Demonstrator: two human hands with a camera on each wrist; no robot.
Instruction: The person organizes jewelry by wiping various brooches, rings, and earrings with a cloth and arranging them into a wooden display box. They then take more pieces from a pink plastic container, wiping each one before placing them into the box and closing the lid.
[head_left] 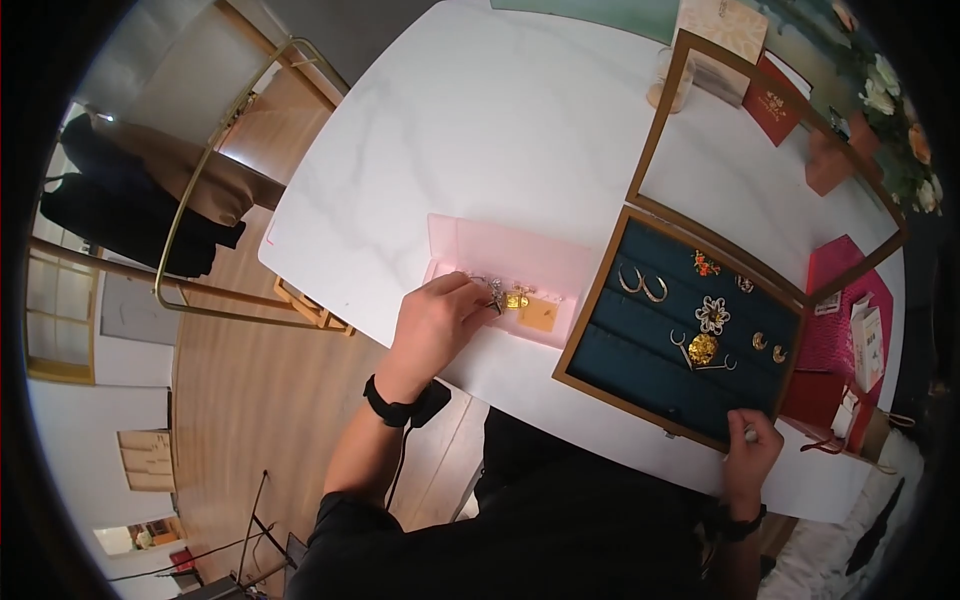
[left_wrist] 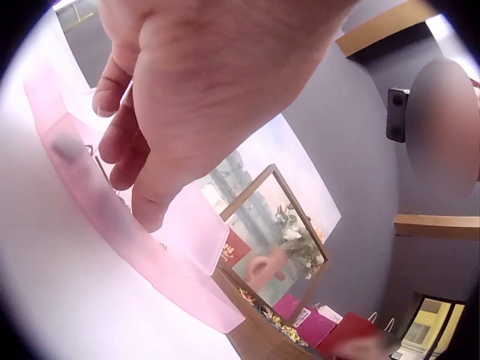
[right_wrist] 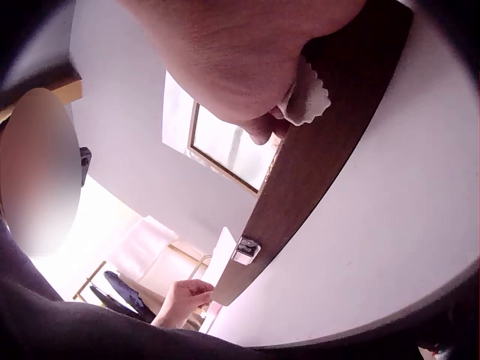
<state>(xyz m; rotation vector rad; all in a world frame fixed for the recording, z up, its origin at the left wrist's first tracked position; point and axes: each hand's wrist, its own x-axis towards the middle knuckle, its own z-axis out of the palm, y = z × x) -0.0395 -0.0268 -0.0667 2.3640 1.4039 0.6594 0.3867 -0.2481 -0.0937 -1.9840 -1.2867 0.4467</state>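
My left hand (head_left: pixel 435 318) reaches into an open pink box (head_left: pixel 505 240), and its thumb and fingers pinch a small silver jewelry piece (head_left: pixel 494 290) at the box's left end. A gold-coloured piece (head_left: pixel 516 300) lies beside the fingertips, near a tan card (head_left: pixel 540 314). From the left wrist, the fingers (left_wrist: pixel 154 206) dip behind the pink wall, which hides part of the grip. My right hand (head_left: pixel 752 455) is at the near right corner of a wooden jewelry case (head_left: pixel 640 408). It holds a small greyish-white cloth (right_wrist: pixel 307 97) with a scalloped edge against the case's side.
On the case's dark lining lie hoop earrings (head_left: pixel 642 284), a flower brooch (head_left: pixel 712 315), a gold round piece (head_left: pixel 703 348) and other jewelry. The glass lid (head_left: pixel 648 130) stands raised behind. Red and pink bags (head_left: pixel 828 400) stand at right, a gold-framed rack (head_left: pixel 190 190) at left.
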